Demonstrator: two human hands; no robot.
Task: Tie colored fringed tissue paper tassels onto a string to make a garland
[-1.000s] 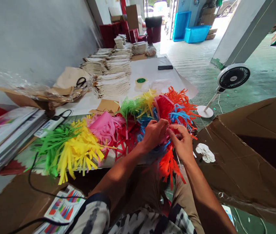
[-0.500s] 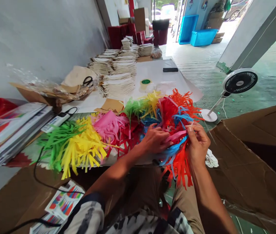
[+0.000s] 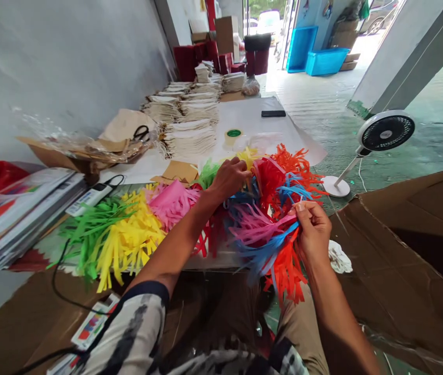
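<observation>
My right hand (image 3: 313, 229) is closed, its thumb and fingertips pinching the gathered top of a tissue-paper tassel garland. From it hang pink strips (image 3: 256, 226), blue strips (image 3: 264, 255) and orange strips (image 3: 287, 273). Over the pile behind, my left hand (image 3: 231, 177) bends its fingers down onto a yellow tassel (image 3: 248, 156); the fingertips are partly hidden. A green tassel (image 3: 208, 173) lies beside that hand, and a red tassel (image 3: 270, 179) is on its other side. Further left on the table are a pink tassel (image 3: 174, 200), a yellow bunch (image 3: 135, 229) and a green bunch (image 3: 98, 224).
Stacks of off-white cloth pieces (image 3: 190, 138) line the wall side of the table. A tape roll (image 3: 233, 136), a phone (image 3: 273, 113) and scissors (image 3: 140, 133) lie farther back. On the right stand a fan (image 3: 388, 133) and a large cardboard box (image 3: 409, 208).
My left hand has let go of the pink strips and moved up and away to the yellow tassel. The pink strips now hang loose from my right hand, which has barely shifted.
</observation>
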